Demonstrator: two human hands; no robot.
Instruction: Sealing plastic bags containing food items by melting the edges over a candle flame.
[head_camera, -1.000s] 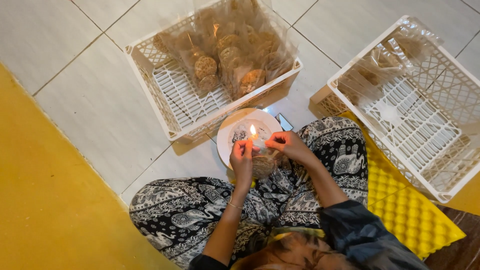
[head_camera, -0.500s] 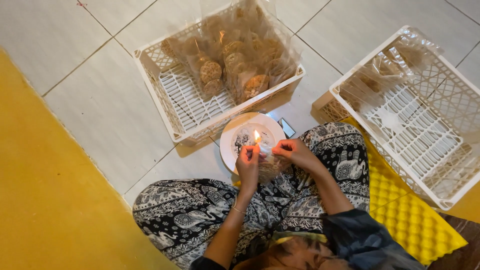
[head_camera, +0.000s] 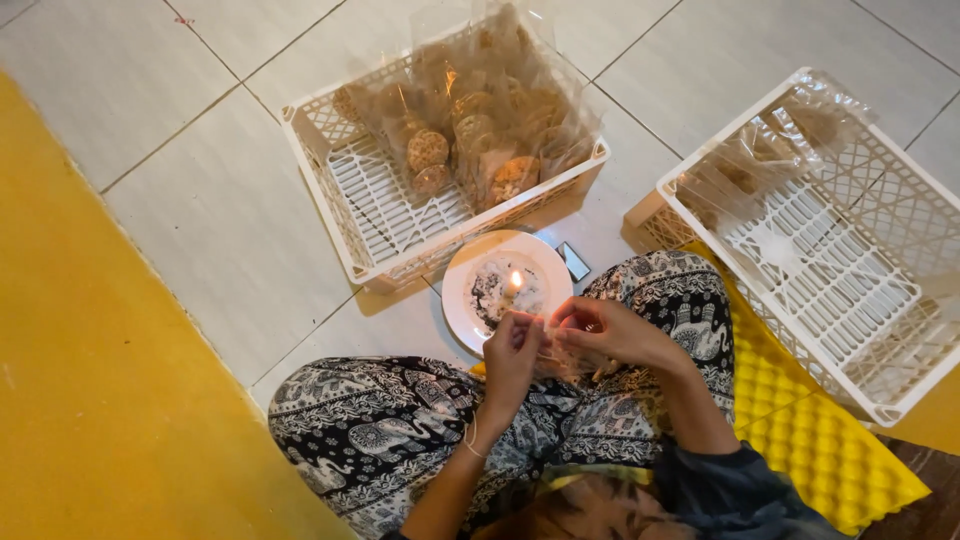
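You are sealing a small clear bag (head_camera: 548, 345) at the candle (head_camera: 516, 283), judging by the grip: your left hand (head_camera: 512, 350) and right hand (head_camera: 600, 335) both pinch its edge, just near of the flame on the plate (head_camera: 460, 300). The next move calls for keeping the film taut and your fingers off the flame. Far lies a crate (head_camera: 340, 200) with filled bags (head_camera: 480, 130); right, a second crate (head_camera: 850, 280). Your knees crowd the plate.

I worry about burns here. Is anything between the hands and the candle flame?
Nothing visible. The left hand and right hand pinch a clear bag just below the candle flame on the white plate, open air between.
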